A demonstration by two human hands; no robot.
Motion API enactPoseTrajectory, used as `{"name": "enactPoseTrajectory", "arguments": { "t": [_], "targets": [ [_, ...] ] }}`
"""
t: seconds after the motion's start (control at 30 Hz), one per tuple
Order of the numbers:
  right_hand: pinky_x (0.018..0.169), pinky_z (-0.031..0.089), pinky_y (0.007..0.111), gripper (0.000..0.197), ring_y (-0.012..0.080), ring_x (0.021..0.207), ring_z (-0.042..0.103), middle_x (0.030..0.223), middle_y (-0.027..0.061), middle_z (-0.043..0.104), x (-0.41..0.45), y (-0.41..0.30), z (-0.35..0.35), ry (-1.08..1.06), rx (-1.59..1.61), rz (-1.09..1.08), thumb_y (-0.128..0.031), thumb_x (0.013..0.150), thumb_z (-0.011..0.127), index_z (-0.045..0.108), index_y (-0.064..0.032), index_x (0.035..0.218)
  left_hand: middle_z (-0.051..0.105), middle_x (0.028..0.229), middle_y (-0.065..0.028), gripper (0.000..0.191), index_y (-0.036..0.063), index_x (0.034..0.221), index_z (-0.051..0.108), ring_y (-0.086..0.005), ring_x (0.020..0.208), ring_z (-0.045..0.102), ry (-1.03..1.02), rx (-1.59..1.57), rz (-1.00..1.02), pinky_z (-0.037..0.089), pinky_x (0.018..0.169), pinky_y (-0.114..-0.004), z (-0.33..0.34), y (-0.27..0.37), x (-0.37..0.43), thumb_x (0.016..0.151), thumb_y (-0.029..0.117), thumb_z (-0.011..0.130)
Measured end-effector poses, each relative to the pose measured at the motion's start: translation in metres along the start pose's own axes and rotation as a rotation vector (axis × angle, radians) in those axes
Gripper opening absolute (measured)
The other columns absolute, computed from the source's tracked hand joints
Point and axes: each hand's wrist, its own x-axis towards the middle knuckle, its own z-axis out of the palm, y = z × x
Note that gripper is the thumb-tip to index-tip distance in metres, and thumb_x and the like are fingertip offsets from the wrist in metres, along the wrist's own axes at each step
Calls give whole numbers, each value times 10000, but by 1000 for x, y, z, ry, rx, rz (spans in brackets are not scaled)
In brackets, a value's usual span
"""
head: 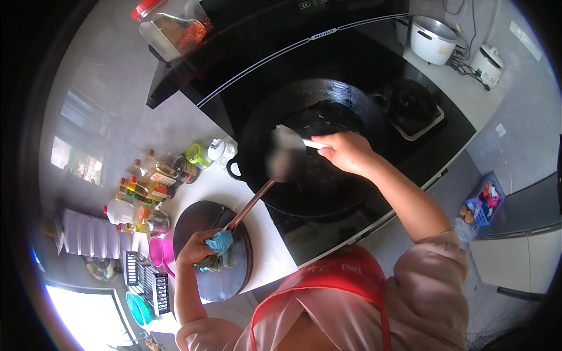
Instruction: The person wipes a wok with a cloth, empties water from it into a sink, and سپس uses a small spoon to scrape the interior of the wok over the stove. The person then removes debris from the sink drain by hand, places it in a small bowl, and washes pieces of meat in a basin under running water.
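Note:
A large black wok (338,193) sits on the black glass stovetop. Over it, my right hand (344,151) grips the white handle (314,144) of a utensil whose head is blurred. My left hand (195,249) is closed on a blue cloth (220,242) at the end of a long brown handle (254,199). That handle leads to a blurred round utensil head (283,164) above the wok, close to the right hand's utensil; whether they touch I cannot tell. Beneath my left hand lies a round dark board or lid (224,281). Small pale bits show inside the wok.
Sauce bottles (153,188), a white-lidded jar (221,151) and a pink dipper (161,251) stand on the left counter, near a black rack (147,281). The range hood (281,26) hangs beyond the wok. A white rice cooker (432,41) stands at the upper right.

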Motion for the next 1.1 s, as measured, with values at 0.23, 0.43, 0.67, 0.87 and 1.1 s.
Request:
{"name": "enactPoseTrajectory", "arguments": {
  "t": [0.23, 0.43, 0.67, 0.87, 1.1],
  "targets": [
    [778, 482, 363, 285, 261, 878, 616, 971, 101, 642, 10, 9, 3, -98, -84, 81, -224, 832, 533, 612, -199, 1105, 634, 993, -37, 503, 21, 1143, 584, -107, 901, 562, 46, 76, 22, 430, 834, -254, 4, 22, 1, 646, -11, 654],
    [675, 503, 366, 286, 273, 731, 630, 815, 92, 655, -3, -21, 4, 35, -225, -161, -203, 819, 567, 611, -210, 1101, 644, 970, -36, 499, 43, 1133, 599, -103, 898, 570, 79, 88, 8, 437, 831, -258, 3, 29, -5, 639, -7, 645],
    [664, 502, 367, 268, 277, 714, 628, 784, 100, 652, -5, -12, 9, 169, -80, -217, -200, 808, 580, 626, -195, 1072, 644, 982, -42, 496, 42, 1128, 601, -105, 903, 571, 90, 167, -17, 437, 838, -259, 5, 39, -8, 636, -14, 638],
    [786, 479, 350, 276, 257, 901, 610, 959, 89, 645, 11, 25, 23, -63, -67, 25, -201, 825, 533, 627, -170, 1082, 632, 1021, -49, 513, 16, 1161, 564, -93, 923, 546, 58, 172, 32, 416, 856, -246, 1, 38, -5, 661, -13, 677],
    [795, 478, 320, 275, 233, 922, 609, 990, 64, 644, 17, 34, 33, -170, -295, 90, -222, 820, 545, 632, -208, 1080, 634, 1018, -36, 520, 48, 1169, 567, -94, 916, 547, 26, 179, -23, 416, 859, -249, -6, 27, -4, 662, -6, 669]
  ]
}}
